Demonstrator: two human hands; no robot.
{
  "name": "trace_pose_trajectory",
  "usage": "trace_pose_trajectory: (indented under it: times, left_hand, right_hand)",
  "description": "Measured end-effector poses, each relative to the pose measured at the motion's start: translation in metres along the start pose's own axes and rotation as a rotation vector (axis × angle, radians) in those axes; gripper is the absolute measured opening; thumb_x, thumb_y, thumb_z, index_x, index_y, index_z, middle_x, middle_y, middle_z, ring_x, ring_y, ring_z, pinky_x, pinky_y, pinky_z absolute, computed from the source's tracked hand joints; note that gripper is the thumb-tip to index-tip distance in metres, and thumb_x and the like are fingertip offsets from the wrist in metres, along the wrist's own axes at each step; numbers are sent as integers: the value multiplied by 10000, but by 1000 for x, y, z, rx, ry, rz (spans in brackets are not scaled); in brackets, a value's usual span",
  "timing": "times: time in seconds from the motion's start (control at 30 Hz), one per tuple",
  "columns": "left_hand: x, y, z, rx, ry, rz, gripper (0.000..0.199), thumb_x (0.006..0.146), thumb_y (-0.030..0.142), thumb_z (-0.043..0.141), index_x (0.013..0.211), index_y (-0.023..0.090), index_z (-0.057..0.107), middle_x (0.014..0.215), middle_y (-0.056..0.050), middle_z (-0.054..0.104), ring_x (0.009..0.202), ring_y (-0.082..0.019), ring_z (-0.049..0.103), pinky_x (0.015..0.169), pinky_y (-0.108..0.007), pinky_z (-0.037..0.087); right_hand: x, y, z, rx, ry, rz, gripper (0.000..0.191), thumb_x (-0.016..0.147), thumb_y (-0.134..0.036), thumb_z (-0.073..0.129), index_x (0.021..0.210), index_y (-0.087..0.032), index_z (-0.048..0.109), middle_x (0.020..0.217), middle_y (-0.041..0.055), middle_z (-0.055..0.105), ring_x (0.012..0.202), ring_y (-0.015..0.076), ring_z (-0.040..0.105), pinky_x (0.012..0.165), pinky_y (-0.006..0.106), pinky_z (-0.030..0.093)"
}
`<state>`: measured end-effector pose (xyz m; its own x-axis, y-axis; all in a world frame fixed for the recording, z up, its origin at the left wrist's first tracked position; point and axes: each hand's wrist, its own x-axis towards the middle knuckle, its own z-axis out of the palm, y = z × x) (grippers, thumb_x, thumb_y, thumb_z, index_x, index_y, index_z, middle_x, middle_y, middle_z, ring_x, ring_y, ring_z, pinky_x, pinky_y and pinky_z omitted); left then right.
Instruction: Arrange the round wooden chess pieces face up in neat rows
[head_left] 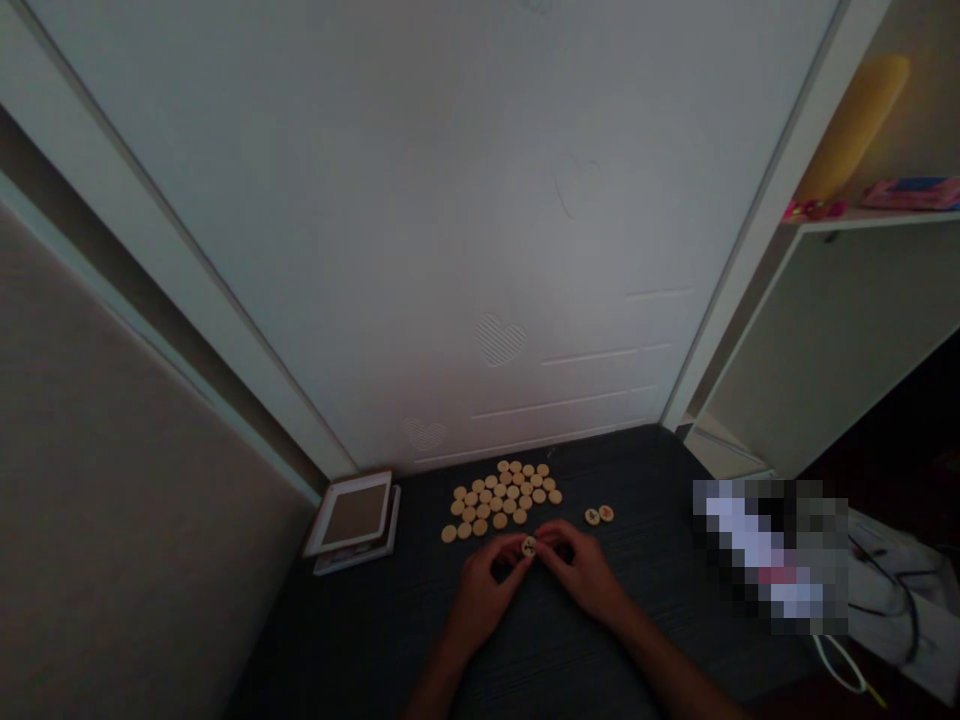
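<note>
Head camera view: at your far left, a brown-grey surface slopes down toward the dark tabletop. On the tabletop's left part lies a small stack of flat, light-rimmed frames, the upper one with a brown middle. Right of it, near the back edge, a loose cluster of plain, pale round discs spreads out in uneven rows, many of them touching, with no marks to be seen on their upper faces. Your left hand is just in front of that cluster, its thumb and fingers closed on the left side of a marked disc. That disc is between your two hands, tilted so that its dark mark faces you. Your right hand meets it from the other side, thumb and fingers closed on it too. Beyond your right hand, two more discs lie side by side, one with a dark mark and one with a red mark. Behind all of these rises a white panel with embossed hearts and lines. Farther right, a blurred-out patch hides some item, a pale cord loop hangs below it, and a shelf above bears a yellow object.
</note>
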<state>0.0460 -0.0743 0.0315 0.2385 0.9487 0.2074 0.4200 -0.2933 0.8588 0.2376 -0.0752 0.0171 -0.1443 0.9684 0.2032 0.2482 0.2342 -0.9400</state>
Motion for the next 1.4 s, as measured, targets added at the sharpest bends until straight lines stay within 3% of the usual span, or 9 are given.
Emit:
trace_pose_trajectory:
  times: [0.17, 0.3, 0.53, 0.63, 0.9, 1.4]
  left_hand:
    - [-1, 3, -1, -11, -16, -8, 163, 882, 335, 693, 1017, 254, 736, 945, -10, 781, 827, -197, 707, 794, -316, 560]
    - [-3, 0, 0, -28, -35, -13, 190, 859, 323, 717, 1035, 252, 729, 956, -14, 784, 846, -201, 720, 814, -322, 567]
    - [-3, -6, 0, -36, -34, -51, 364, 854, 317, 712, 1214, 267, 688, 944, -11, 796, 869, -206, 737, 858, -332, 572]
    - [-2, -8, 0, -46, -32, -52, 374, 865, 318, 706, 1235, 272, 684, 950, -6, 800, 880, -204, 739, 877, -327, 567]
    - [-3, -9, 1, -7, -17, -16, 321, 896, 346, 676, 1208, 278, 710, 1024, -19, 795, 907, -210, 732, 881, -336, 568]
    - [-5, 0, 1, 3, -44, 12, 240, 889, 300, 681, 1124, 267, 713, 1003, -13, 779, 863, -194, 709, 817, -310, 554]
  right_hand:
    - [1, -1, -2, -70, 11, 13, 257, 934, -453, 617, 951, -218, 720, 852, 15, 749, 740, 178, 681, 669, 272, 516]
    - [0, -3, -4, -67, -9, 12, 260, 936, -443, 612, 937, -224, 754, 855, 17, 763, 767, 188, 691, 690, 276, 515]
    - [-1, -7, -3, -30, -89, -1, 300, 923, -438, 620, 1112, -250, 759, 1016, 43, 781, 864, 217, 716, 760, 305, 541]
    - [-1, -9, -4, -46, -81, 3, 314, 919, -421, 625, 1153, -247, 742, 992, 44, 781, 830, 209, 712, 742, 302, 541]
    - [0, -11, -2, 40, -20, 8, 235, 916, -408, 641, 1050, -227, 710, 953, 40, 764, 853, 203, 717, 757, 297, 538]
    - [0, -3, 2, -36, -7, 45, 237, 863, -424, 697, 969, -213, 721, 858, 25, 765, 770, 182, 703, 668, 264, 506]
